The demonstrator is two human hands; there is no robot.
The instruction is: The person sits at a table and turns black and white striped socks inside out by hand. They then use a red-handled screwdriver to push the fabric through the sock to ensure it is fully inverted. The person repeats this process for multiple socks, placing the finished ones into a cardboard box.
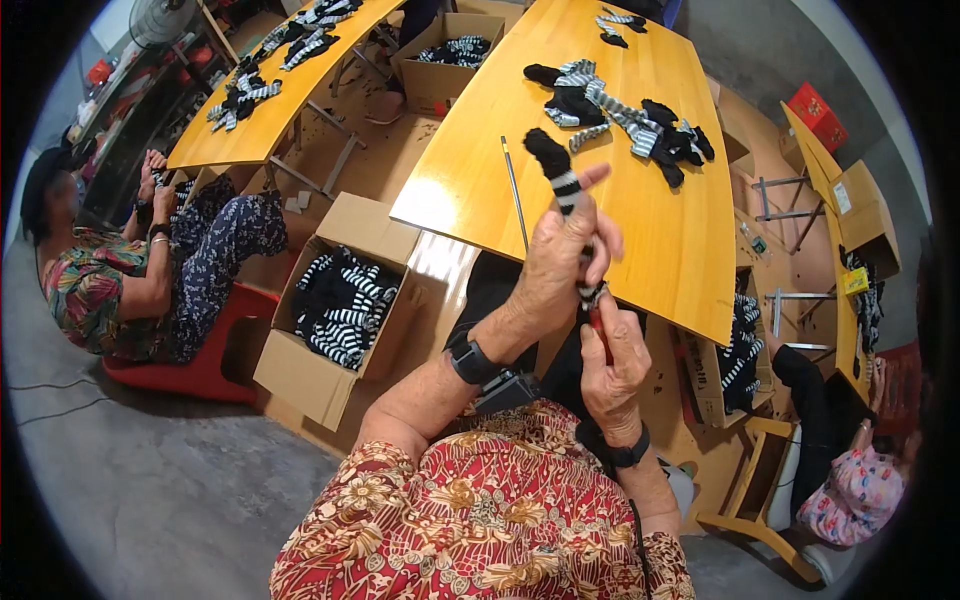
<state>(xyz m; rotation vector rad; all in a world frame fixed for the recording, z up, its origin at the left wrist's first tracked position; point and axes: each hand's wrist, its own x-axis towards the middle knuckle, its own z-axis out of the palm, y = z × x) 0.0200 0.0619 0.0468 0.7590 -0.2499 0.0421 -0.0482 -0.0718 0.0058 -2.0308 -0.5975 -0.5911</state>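
Note:
My left hand [562, 258] grips a black sock with white stripes [548, 156], its black end sticking up past the thumb. The sock's lower part runs down from the fist toward my right hand [617, 368]. That hand is closed, pinching a small red object [598, 322] close to the sock's lower end; its kind is mostly hidden by the fingers. Both hands are just over the near edge of the yellow table [450, 170]. A loose pile of striped socks [632, 112] lies farther up the tabletop.
A thin rod [514, 185] lies on the table left of my hands. Open cardboard boxes of striped socks stand left [345, 310] and right [735, 365]. One person [150, 260] sits at the left by another table [255, 130]; another person [850, 480] sits at the lower right.

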